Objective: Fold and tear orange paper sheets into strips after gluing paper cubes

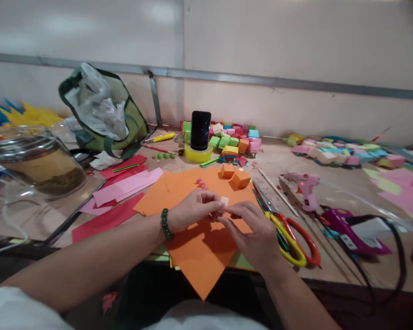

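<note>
My left hand (198, 208), with a dark green bead bracelet (166, 224) at the wrist, is closed on a small pale folded paper piece (225, 200). The fingers of my right hand (253, 229) are pinched together just beside it, touching my left fingertips; whatever they grip is hidden. Both hands are over orange paper sheets (203, 256), one with a corner hanging past the table edge. Two orange paper cubes (241, 178) and a pink zigzag-folded strip (201, 183) lie beyond my hands. Scissors with yellow and red handles (291, 233) lie right of my right hand.
Left are red and pink paper strips (127, 184), a glass jar (37, 160) and a green bag (134, 123). A phone (200, 130) stands in a yellow tape roll (198, 154) before colourful paper cubes (223, 141). A pink glue gun (306, 188) and cables are right.
</note>
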{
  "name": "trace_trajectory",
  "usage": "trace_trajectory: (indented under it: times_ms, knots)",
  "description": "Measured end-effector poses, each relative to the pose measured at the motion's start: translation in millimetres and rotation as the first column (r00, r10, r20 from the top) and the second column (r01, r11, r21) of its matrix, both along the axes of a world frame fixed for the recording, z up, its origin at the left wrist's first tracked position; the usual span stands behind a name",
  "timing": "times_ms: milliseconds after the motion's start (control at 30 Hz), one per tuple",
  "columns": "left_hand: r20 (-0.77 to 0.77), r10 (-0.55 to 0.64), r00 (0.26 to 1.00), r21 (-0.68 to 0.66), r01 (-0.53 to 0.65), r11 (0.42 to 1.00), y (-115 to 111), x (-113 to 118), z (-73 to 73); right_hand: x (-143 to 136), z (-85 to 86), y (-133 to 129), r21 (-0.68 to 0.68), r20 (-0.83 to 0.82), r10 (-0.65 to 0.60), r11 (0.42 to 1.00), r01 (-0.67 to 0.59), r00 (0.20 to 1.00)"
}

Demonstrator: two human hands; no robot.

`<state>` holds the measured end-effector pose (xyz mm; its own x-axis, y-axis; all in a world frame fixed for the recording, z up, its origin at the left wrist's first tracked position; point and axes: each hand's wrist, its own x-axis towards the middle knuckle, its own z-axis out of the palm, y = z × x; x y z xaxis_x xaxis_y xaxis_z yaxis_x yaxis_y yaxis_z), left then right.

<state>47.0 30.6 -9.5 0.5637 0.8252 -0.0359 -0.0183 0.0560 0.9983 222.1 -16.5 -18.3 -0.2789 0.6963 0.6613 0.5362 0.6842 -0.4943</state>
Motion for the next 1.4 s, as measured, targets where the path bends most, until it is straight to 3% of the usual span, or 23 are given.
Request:
trace_trajectory:
  times_ms: [67, 167, 233, 267, 333, 433, 533, 733, 833, 967, 1067, 1133, 1233, 1400]
  knots:
    - [-0.127, -0.006, 0.992, 0.183, 0.029, 0.983, -1, 0, 1.4, 1, 1.1, -1, -0.062, -0.065, -0.036, 0.998, 0.032, 0.997]
    - [-0.361, 0.053, 0.931, 0.498, 0.144, 0.855, -6, 0, 3.8, 2, 2.0, 0, -0.241, -0.188, -0.121, 0.968, 0.074, 0.975]
    - [-0.405, 0.089, 0.91, 0.575, 0.178, 0.799, -9, 0, 4.3, 3, 2.5, 1, -0.385, -0.224, -0.118, 0.923, 0.023, 0.967]
    - [-0.39, 0.091, 0.916, 0.564, 0.16, 0.81, -10, 1, 4.1, 3, 2.8, 2, -0.443, -0.24, -0.114, 0.897, -0.004, 0.964]
    - [-0.282, 0.061, 0.957, 0.456, 0.078, 0.886, -11, 3, 3.0, 4, 3.6, 3, -0.521, -0.312, -0.146, 0.853, -0.041, 0.939]
    - [-0.004, -0.002, 1.0, 0.162, 0.003, 0.987, -11, 5, 0.8, 3, 5.7, 4, -0.585, -0.464, -0.222, 0.804, -0.108, 0.857]
    - [0.14, 0.009, 0.99, -0.017, -0.006, 1.0, -9, 6, -1.3, -1, 8.1, 3, -0.604, -0.534, -0.235, 0.778, -0.172, 0.812]
    - [0.182, 0.095, 0.979, -0.153, -0.067, 0.986, -6, 4, -3.4, -6, 7.6, -2, -0.625, -0.394, -0.141, 0.765, -0.152, 0.908]
    - [0.2, 0.031, 0.979, -0.183, 0.006, 0.983, -7, 3, -1.8, -6, 6.2, -2, -0.609, -0.412, -0.153, 0.779, -0.147, 0.898]
    - [0.131, -0.055, 0.99, -0.05, 0.062, 0.997, -8, 3, -0.5, -4, 5.2, -2, -0.543, -0.352, -0.177, 0.839, -0.046, 0.919]
    - [0.085, -0.071, 0.994, -0.034, 0.074, 0.997, -8, 4, -2.1, -2, 3.9, -2, -0.347, -0.244, -0.2, 0.932, 0.108, 0.949]
    - [0.054, -0.064, 0.997, -0.038, 0.066, 0.997, -8, 5, -3.5, 0, 2.7, -2, -0.195, -0.17, -0.166, 0.972, 0.132, 0.971]
    - [0.016, -0.025, 1.0, 0.015, 0.025, 1.0, -8, 6, -4.4, 2, 0.3, 0, -0.075, -0.083, -0.117, 0.991, 0.111, 0.99]
    - [-0.031, 0.019, 0.999, 0.094, -0.016, 0.995, -11, 6, -5.2, 2, -1.6, 1, 0.025, -0.061, -0.164, 0.986, 0.166, 0.985]
